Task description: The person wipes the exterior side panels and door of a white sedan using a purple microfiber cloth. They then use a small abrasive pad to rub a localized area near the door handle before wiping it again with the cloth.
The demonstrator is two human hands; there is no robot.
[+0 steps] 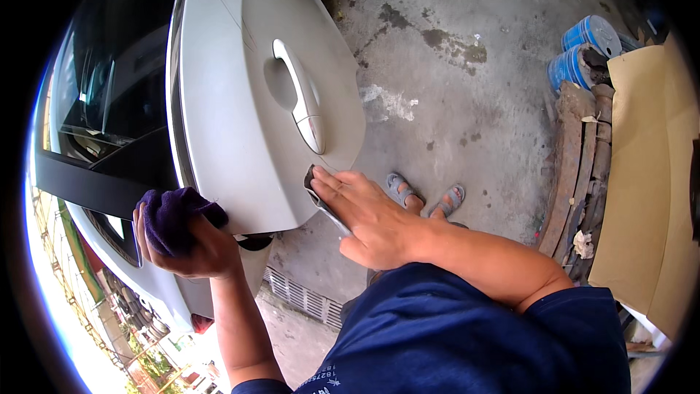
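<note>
My left hand (188, 251) holds a bunched dark purple cloth (178, 219) beside the rear part of a white car door (229, 120), near the window's lower trim. My right hand (355, 210) lies flat with its fingers over a thin, folded grey abrasive sheet (327, 209), by the door's rear edge, just below the white door handle (298, 90). The thumb is beneath the sheet. Whether the sheet touches the paint cannot be told. A thin curved line runs on the panel close to my right fingertips, and more fine lines show higher on the door.
Stained concrete floor (437, 115) lies right of the door, with my sandalled feet (402, 189) on it. Blue-and-white metal buckets (566, 65), rusty metal parts (571, 137) and a large brown cardboard sheet (634, 175) are at the right. A drain grate (303, 295) runs below the door.
</note>
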